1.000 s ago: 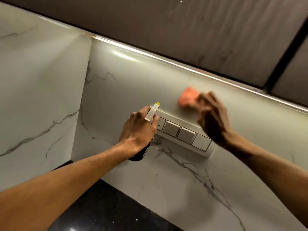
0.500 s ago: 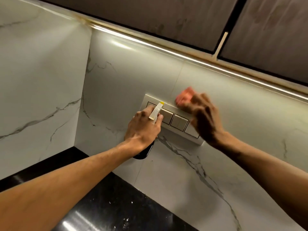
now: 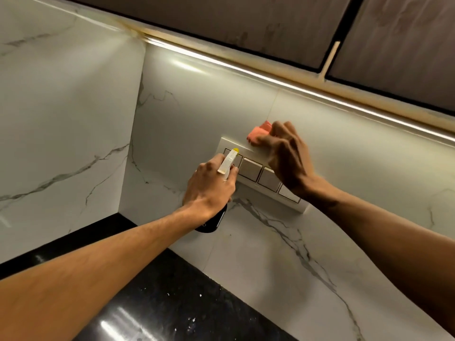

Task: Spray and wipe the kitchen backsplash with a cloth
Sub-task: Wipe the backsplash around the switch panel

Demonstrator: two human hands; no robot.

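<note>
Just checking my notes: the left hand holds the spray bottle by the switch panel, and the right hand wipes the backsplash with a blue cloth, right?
Not quite: the head view shows a salmon-pink cloth, not blue. The rest stands: the left hand holds the spray bottle by the switch panel, and the right hand holds the cloth to the backsplash.

White backsplash (image 3: 202,114) with grey veins; pink-orange cloth (image 3: 258,134); yellow-tipped white nozzle on a black spray bottle (image 3: 211,222); speckled glossy black desk (image 3: 177,299).

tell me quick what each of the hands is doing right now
Left hand: grips the spray bottle.
Right hand: holds the pink cloth against the backsplash.
</note>
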